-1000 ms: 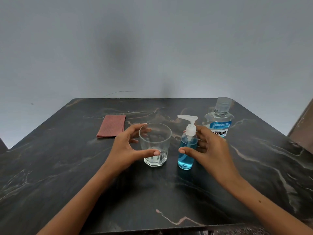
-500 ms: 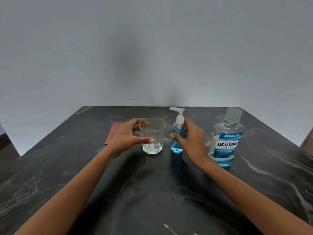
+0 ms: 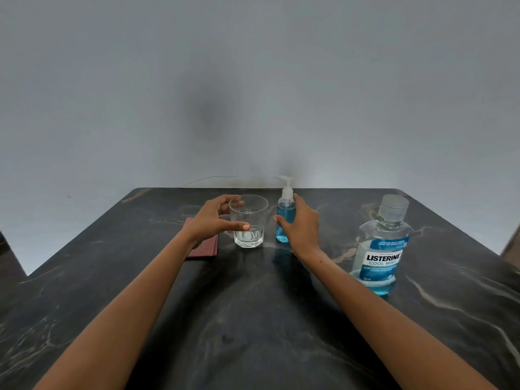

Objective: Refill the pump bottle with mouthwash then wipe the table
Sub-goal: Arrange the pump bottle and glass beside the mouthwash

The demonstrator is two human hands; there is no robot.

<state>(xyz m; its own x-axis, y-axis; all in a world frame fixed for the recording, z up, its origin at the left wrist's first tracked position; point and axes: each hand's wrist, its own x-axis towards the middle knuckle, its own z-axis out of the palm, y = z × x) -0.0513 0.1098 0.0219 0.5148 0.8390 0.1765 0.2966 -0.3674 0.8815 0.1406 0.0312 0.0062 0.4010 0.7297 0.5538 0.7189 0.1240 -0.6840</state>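
Since half a second ago our hands stay by the same two things, but our head has tipped up, so the table (image 3: pixel 253 319) sits lower in view and we see more of the grey wall (image 3: pixel 253 80). The mouthwash bottle looks closer to us now too.

Our left hand (image 3: pixel 209 222) curls around the clear drinking glass (image 3: pixel 248 220). The thumb is on the near side and the fingers are on the far side. The hand is cupped, but we cannot tell if it squeezes the glass or just sits close to it. The glass stands upright on the dark marble table.

Our right hand (image 3: pixel 301 223) is cupped at the pump bottle (image 3: pixel 284 218). The fingers reach behind it and the thumb points at its front. We cannot tell if the hand grips it tight. The pump bottle stands upright just right of the glass, with blue liquid inside and a white pump on top.

The Listerine mouthwash bottle (image 3: pixel 380 249) stands to the right, nearer to us, well apart from both hands. Its clear cap is on. A folded reddish cloth (image 3: pixel 205 249) lies flat on the table, partly under our left wrist.
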